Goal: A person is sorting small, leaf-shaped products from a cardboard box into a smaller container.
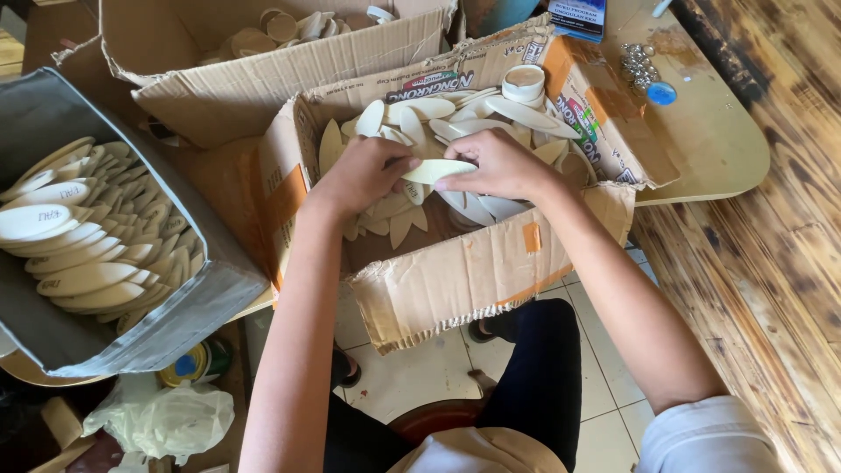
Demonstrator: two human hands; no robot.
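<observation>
Floor is pale tile (412, 377) under the person's knees; to the right a scorched-looking wooden plank surface (771, 254), w/ a light rounded wooden board (710, 140) lying at the top right. On that board: a cluster of small shiny metal bits (639, 63) and 1 blue disc (661, 93).

Left hand (363, 175) is curled, fingers pinching the left end of a pale leaf-shaped wooden piece (438, 170). Right hand (499, 165) is partly closed, thumb and fingertips on the right end of the same piece, so both hands hold it level over the middle cardboard box (455, 271) (torn, taped w/ orange strips).

Counts: 3 containers visible. The middle box holds a loose heap of the same leaf shapes, too many and too overlapped to count, plus 1 small round white tub (524, 83) at its back edge. Left, 1 grey box (131, 333) w/ leaf pieces stacked on edge in rows, also beyond counting; a few carry handwriting. Behind, 1 more cardboard box (236, 79) w/ several round wooden discs (280, 26). Lower left: 1 crumpled white plastic bag (166, 420) and 1 tin can (194, 363) beside it.
</observation>
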